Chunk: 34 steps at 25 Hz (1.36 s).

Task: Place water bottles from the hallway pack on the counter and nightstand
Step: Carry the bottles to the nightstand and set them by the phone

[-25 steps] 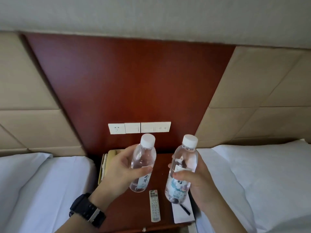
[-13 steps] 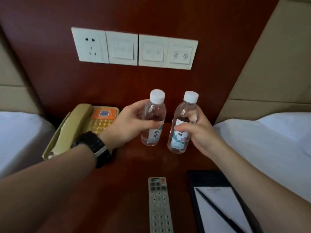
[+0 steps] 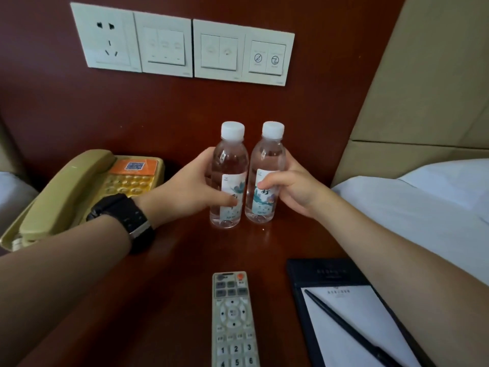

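At the far left a beige corded telephone [image 3: 79, 192] lies on the dark reddish wooden nightstand [image 3: 169, 274], its top the desk here, leaving the middle of the back edge free. The left hand [image 3: 185, 192], a black watch [image 3: 124, 218] on its wrist, reaches into that gap with its grip wrapped around the left clear plastic water bottle with a white cap [image 3: 229, 176], thumb across the label and fingers behind. Just beside it, the two touching or nearly so, stands the right clear plastic water bottle with a white cap [image 3: 266, 173], pinched the same way by the right hand [image 3: 293, 189]. Both bottles are upright with their bases on or just at the wood, close to the panel under the white wall switch plates [image 3: 182, 46]. Paired at the back, they probably stay clear of the grey remote control [image 3: 232, 319] and the dark notepad folder with a black pen [image 3: 352, 321] in front, and within reach of the white bed [image 3: 423, 207] on the right.

Half a second ago the bottles were apart, slightly tilted and held a little higher; now they are drawn together, straight and lower. Neither hand has let go yet.
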Available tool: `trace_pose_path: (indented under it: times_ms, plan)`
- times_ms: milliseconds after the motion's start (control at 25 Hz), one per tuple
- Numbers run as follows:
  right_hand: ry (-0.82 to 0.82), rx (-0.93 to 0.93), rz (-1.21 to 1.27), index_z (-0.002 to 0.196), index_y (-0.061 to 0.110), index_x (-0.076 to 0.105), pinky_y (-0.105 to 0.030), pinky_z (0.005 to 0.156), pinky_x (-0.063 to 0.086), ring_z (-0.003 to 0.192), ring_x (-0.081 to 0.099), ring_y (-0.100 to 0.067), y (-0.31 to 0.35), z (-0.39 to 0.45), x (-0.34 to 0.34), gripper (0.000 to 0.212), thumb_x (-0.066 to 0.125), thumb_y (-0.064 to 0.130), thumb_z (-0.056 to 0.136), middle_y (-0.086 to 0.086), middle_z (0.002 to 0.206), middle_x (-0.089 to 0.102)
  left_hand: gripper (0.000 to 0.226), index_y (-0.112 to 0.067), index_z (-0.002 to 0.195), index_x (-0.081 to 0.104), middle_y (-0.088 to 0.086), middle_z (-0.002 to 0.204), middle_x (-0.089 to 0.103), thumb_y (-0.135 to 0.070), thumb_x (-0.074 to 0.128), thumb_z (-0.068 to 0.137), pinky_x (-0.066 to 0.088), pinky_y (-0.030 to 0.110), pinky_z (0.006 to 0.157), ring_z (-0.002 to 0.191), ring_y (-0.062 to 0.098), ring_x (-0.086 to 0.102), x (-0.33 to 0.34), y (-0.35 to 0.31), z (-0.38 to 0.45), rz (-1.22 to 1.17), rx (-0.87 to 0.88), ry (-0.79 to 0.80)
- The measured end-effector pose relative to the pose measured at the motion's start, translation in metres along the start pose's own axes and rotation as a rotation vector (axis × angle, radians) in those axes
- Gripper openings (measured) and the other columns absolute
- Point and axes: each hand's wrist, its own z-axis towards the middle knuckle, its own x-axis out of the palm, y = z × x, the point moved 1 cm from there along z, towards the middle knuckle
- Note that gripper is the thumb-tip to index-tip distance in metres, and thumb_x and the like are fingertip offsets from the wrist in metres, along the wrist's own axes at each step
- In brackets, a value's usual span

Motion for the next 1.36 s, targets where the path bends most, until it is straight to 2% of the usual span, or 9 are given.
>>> trace_pose_path:
  times_ms: [240,360,480,640,720,840,920,1120,1360]
  plan:
    - [0.003,0.032,-0.294,0.129,0.029,0.047,-0.030,0.079,0.056,0.102,0.067,-0.016,0.003,-0.003,-0.005,0.074,0.074,-0.010,0.072,0.000,0.106,0.069,0.072,-0.020,0.127,0.045,-0.001,0.107,0.069,0.008,0.079,0.070,0.060,0.023,0.070,0.093,0.001,0.071,-0.011,0.003,0.008,0.057,0.000,-0.012]
    - [0.027,0.074,-0.482,0.121,0.033,0.050,-0.041,0.096,0.054,0.107,0.067,-0.015,-0.006,-0.005,-0.012,0.071,0.085,0.003,0.066,0.003,0.113,0.069,0.075,-0.026,0.129,0.048,-0.002,0.114,0.069,0.003,0.082,0.068,0.060,0.032,0.080,0.102,0.009,0.070,-0.018,0.009,0.021,0.095,-0.002,0.017]
    - [-0.017,0.094,-0.576,0.105,0.043,0.051,-0.045,0.102,0.052,0.107,0.067,-0.015,-0.012,-0.002,-0.017,0.062,0.089,0.014,0.064,0.009,0.115,0.067,0.074,-0.029,0.130,0.048,-0.004,0.112,0.070,0.001,0.081,0.070,0.058,0.026,0.075,0.098,0.004,0.070,-0.021,0.012,0.030,0.091,-0.014,0.008]
    - [-0.049,0.081,-0.557,0.124,0.035,0.053,-0.046,0.101,0.052,0.108,0.068,-0.015,-0.019,0.008,-0.018,0.073,0.090,0.022,0.063,0.008,0.125,0.066,0.067,-0.024,0.133,0.046,-0.003,0.110,0.069,0.002,0.075,0.078,0.058,0.021,0.069,0.090,0.001,0.072,-0.015,0.020,0.035,-0.004,-0.064,0.008]
    - [-0.071,0.070,-0.565,0.121,0.041,0.052,-0.048,0.099,0.053,0.107,0.069,-0.015,-0.023,0.014,-0.017,0.076,0.089,0.036,0.054,0.010,0.125,0.067,0.064,-0.022,0.134,0.045,-0.002,0.111,0.068,-0.001,0.073,0.081,0.059,0.020,0.068,0.089,0.004,0.072,-0.013,0.023,0.035,-0.016,-0.085,0.009]
    - [-0.119,0.067,-0.577,0.108,0.051,0.051,-0.051,0.093,0.056,0.103,0.070,-0.016,-0.029,0.021,-0.016,0.069,0.086,0.047,0.048,0.010,0.120,0.068,0.065,-0.021,0.136,0.045,0.007,0.120,0.067,0.000,0.073,0.081,0.060,0.037,0.085,0.105,0.019,0.069,-0.015,0.026,0.039,-0.044,-0.103,0.002]
    - [-0.137,0.054,-0.586,0.113,0.048,0.052,-0.047,0.087,0.057,0.100,0.070,-0.015,-0.033,0.024,-0.016,0.073,0.085,0.049,0.048,0.012,0.118,0.068,0.065,-0.021,0.136,0.046,0.011,0.124,0.065,0.000,0.073,0.080,0.056,0.047,0.092,0.110,0.025,0.067,-0.018,0.027,0.041,-0.048,-0.112,0.000]
    - [-0.161,0.031,-0.595,0.122,0.032,0.051,-0.032,0.072,0.049,0.094,0.069,-0.010,-0.034,0.024,-0.015,0.069,0.089,0.030,0.064,0.012,0.113,0.066,0.061,-0.018,0.135,0.046,0.010,0.120,0.067,0.000,0.071,0.083,0.057,0.042,0.090,0.107,0.024,0.068,-0.018,0.026,0.044,-0.044,-0.122,0.001]
    - [-0.150,0.066,-0.603,0.119,0.033,0.045,-0.029,0.073,0.049,0.097,0.067,-0.010,-0.032,0.024,-0.011,0.065,0.087,0.026,0.070,0.012,0.113,0.065,0.063,-0.019,0.139,0.043,0.008,0.120,0.068,0.002,0.068,0.085,0.058,0.039,0.090,0.106,0.018,0.069,-0.019,0.031,0.044,-0.064,-0.135,-0.001]
